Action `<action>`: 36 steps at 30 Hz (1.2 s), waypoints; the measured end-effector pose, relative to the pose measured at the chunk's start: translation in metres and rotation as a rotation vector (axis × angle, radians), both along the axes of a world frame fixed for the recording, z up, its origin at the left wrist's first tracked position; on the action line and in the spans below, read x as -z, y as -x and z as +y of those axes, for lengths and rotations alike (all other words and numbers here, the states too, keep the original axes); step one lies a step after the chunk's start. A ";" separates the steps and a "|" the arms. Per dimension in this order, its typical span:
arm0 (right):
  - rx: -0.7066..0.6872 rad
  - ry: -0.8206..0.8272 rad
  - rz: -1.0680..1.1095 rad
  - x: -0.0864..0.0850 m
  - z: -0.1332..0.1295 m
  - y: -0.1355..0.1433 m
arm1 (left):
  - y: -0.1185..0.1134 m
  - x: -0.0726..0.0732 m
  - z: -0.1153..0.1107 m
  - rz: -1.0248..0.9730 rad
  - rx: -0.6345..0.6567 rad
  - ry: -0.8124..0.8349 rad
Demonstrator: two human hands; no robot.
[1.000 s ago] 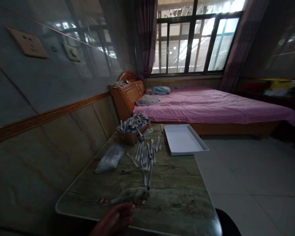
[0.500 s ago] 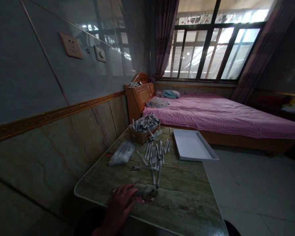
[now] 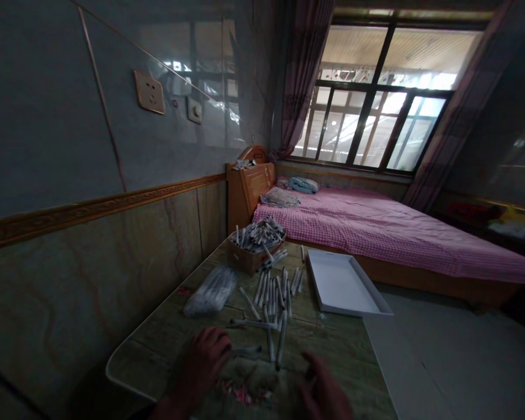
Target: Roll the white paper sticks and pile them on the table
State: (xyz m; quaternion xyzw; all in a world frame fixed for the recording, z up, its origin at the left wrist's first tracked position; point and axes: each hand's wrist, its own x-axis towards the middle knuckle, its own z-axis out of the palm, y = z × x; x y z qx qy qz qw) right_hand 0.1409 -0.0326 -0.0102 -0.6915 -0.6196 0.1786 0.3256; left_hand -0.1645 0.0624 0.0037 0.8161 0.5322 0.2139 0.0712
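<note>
No lettering, label, brand, number or sign is showing legibly anywhere, neither on the cardboard box (image 3: 248,261) at the far left of the worktop (image 3: 328,344) nor on the white tray (image 3: 343,286) at its far right, nor on the wall socket (image 3: 149,92) at left.

Single view, head-worn cam. Looks forward and down along the green wood-patterned rectangular table (image 3: 157,338), near edge close at frame bottom. Pink checkered bed (image 3: 354,224) sits farther out, dark-framed glass window (image 3: 376,111) beyond, grey glossy tiled wall (image 3: 39,116) at left.
</note>
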 end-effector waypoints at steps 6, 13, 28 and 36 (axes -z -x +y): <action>-0.141 0.067 -0.242 0.003 0.051 0.042 | 0.008 -0.003 0.028 -0.051 -0.019 -0.082; -0.063 0.039 -0.303 0.013 0.058 0.034 | -0.058 0.009 -0.009 -0.453 0.202 0.105; -0.294 -0.158 0.264 0.024 0.046 -0.024 | -0.160 0.003 0.001 -1.590 -0.121 0.813; -0.122 -0.003 0.326 0.005 0.045 -0.015 | -0.155 0.003 0.007 -1.831 -0.202 0.698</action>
